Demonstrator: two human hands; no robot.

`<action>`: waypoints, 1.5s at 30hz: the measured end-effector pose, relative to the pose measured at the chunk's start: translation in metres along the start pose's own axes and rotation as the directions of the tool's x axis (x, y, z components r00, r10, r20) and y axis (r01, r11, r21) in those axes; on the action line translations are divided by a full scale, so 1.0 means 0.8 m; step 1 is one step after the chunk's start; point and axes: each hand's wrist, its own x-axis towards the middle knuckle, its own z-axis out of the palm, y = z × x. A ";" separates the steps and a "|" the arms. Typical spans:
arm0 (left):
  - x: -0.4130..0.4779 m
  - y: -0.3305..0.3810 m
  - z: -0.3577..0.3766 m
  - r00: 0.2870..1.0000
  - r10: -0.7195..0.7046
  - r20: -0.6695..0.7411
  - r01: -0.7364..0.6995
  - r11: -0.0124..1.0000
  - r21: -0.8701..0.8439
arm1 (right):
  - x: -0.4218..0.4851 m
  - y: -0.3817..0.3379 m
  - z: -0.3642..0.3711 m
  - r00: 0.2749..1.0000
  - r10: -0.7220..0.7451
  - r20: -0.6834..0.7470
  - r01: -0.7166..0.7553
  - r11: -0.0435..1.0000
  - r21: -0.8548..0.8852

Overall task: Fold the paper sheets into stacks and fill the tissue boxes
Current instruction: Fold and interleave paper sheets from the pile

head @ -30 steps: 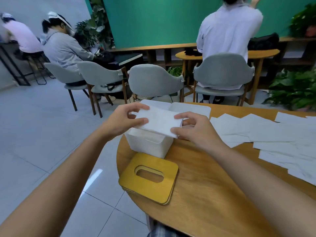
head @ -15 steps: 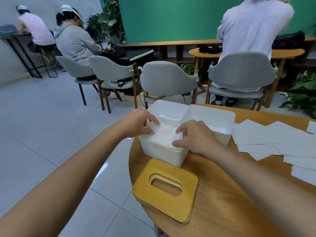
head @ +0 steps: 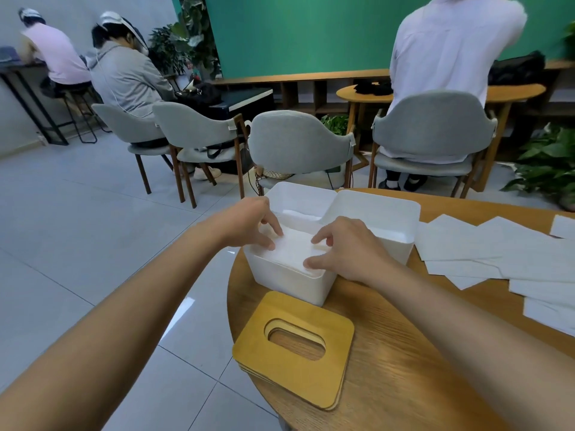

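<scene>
The folded paper stack (head: 292, 250) is lying flat in the near end of the nearer white tissue box (head: 289, 286), centre of the frame, with a second open box (head: 373, 213) touching it behind and to the right. The left hand (head: 252, 222) is pressing bent fingertips on the stack's left end. The right hand (head: 345, 250) is spreading thumb and fingers on its right end. Neither grip is closing round anything.

The stack is probably very light, soft and loose, so the layers may slide or spring up. Holding both short ends, as now, looks safest. Its long axis is running left to lower right, parallel to the box's near wall, broad face up.

Unfolded sheets (head: 497, 247) are overlapping at right on the tabletop (head: 404, 368); slotted wooden lids (head: 295, 346) are sitting lower centre.
</scene>
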 end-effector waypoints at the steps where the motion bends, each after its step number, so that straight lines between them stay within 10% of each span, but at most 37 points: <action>1: 0.000 0.006 -0.006 0.999 0.031 -0.027 -0.031 1.000 -0.002 | -0.004 0.004 -0.006 0.999 -0.021 -0.025 0.022 0.999 0.041; 16: 0.072 0.254 0.017 0.914 0.359 -0.188 -0.399 0.879 -0.262 | -0.119 0.198 -0.103 0.932 0.132 -0.338 -0.022 0.951 0.309; 29: 0.170 0.385 0.155 0.973 0.228 -0.030 -0.226 0.925 -0.305 | -0.165 0.356 -0.120 0.874 0.281 -0.396 -0.153 0.934 0.323; 45: 0.148 0.399 0.200 0.939 0.199 -0.279 -0.269 0.933 -0.240 | -0.177 0.392 -0.085 0.825 0.070 -0.561 -0.092 0.996 -0.010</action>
